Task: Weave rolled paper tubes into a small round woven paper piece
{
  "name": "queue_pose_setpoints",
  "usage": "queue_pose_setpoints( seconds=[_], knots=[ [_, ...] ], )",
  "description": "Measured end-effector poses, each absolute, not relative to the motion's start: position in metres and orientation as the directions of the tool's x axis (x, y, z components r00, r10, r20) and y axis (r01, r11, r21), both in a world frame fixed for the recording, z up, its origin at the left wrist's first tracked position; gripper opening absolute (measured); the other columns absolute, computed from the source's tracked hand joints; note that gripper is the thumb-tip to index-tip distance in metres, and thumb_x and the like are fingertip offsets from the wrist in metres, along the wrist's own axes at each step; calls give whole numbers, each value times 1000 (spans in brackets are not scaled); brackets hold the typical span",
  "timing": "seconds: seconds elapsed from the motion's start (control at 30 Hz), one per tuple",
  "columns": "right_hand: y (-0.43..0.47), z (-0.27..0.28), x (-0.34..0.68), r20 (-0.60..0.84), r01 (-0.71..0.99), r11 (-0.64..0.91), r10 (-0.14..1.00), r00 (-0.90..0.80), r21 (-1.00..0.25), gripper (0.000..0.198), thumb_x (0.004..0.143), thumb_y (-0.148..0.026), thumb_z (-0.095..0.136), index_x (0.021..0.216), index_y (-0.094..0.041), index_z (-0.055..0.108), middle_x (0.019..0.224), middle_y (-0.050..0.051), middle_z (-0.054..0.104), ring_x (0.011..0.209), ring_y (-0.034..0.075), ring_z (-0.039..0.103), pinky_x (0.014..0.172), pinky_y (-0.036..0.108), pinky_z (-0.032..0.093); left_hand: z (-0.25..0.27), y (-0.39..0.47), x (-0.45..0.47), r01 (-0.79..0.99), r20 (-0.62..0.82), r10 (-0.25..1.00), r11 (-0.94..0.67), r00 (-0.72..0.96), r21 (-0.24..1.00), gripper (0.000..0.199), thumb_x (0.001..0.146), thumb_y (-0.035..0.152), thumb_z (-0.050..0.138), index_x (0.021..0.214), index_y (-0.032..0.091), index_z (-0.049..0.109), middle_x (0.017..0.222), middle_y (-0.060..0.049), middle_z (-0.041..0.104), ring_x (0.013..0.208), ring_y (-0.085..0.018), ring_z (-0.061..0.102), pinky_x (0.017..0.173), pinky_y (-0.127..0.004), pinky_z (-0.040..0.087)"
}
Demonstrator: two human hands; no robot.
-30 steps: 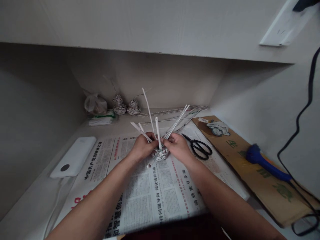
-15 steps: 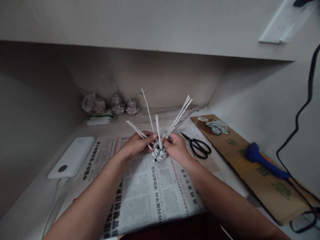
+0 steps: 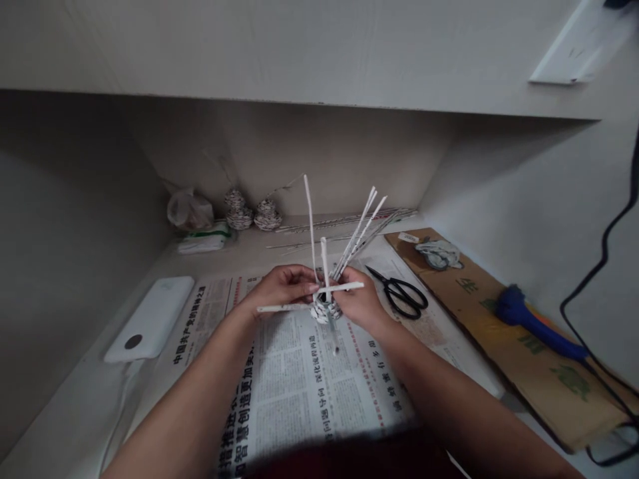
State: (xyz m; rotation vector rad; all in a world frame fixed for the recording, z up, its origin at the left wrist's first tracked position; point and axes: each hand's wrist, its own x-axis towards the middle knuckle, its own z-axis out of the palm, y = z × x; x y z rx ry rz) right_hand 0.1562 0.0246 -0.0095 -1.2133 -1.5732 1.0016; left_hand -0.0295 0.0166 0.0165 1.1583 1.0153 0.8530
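Your desk (image 3: pixel 64 406) is a pale surface set in an alcove. A newspaper (image 3: pixel 299 392) covers its middle. To the left of the paper you have a white power bank (image 3: pixel 150 319). At the back lie a plastic bag (image 3: pixel 188 209), a white packet (image 3: pixel 204 238), two small woven pieces (image 3: pixel 252 214) and loose paper rods (image 3: pixel 349 223). Scissors (image 3: pixel 402 296) rest on the paper's right part, just beside a cardboard sheet (image 3: pixel 499 332) carrying a blue tool (image 3: pixel 534 322).

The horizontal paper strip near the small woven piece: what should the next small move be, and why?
Probably tuck the horizontal strip behind the next upright strip. It lies flat across the woven piece, pinched by the left hand, while the right hand steadies the weave.
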Motion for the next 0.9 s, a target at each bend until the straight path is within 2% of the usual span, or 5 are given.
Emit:
queue_pose_setpoints(
  seconds=[0.13, 0.33, 0.63, 0.73, 0.9],
  knots=[
    [24, -12, 155, 168, 262, 194, 979, -117, -945, 16, 75, -34, 68, 79, -19, 64, 73, 3, 69, 63, 16, 61, 55, 25, 46, 19, 15, -27, -4, -187, 947, 195, 263, 981, 28, 68, 34, 82, 84, 15, 68, 72, -2, 70, 63, -13, 64, 67, -29, 53],
    [28, -18, 155, 162, 251, 182, 982, -99, -951, 17, 80, -36, 64, 85, -19, 65, 71, 2, 69, 61, 16, 63, 57, 26, 48, 29, 12, -33, 72, -76, 904, 50, 420, 996, 32, 65, 22, 79, 96, 19, 71, 94, -6, 74, 86, -17, 68, 82, -31, 51],
    [24, 0, 159, 92, 118, 131, 952, -291, -984, 10, 78, -27, 62, 84, -19, 65, 75, 2, 69, 68, 17, 64, 62, 27, 49, 9, 15, -16, 215, -49, 996, 32, 75, 976, 25, 64, 36, 75, 68, 15, 63, 59, 1, 61, 52, -11, 52, 52, -24, 39],
    [29, 4, 170, 140, 232, 252, 901, -412, -940, 17, 76, -15, 55, 88, -19, 66, 76, 1, 65, 68, 15, 61, 62, 25, 46, 8, 16, -16, 197, -46, 997, 33, 63, 980, 23, 63, 34, 75, 65, 15, 62, 55, 2, 58, 49, -9, 48, 49, -23, 36],
    [32, 5, 176, 388, 471, 564, 819, -423, -678, 13, 75, -10, 56, 81, -18, 64, 83, 2, 58, 72, 15, 56, 67, 25, 43, 8, 16, -14, 155, -72, 996, 62, 57, 986, 20, 62, 30, 76, 68, 13, 66, 54, 1, 59, 47, -9, 48, 47, -22, 35]
  ],
)
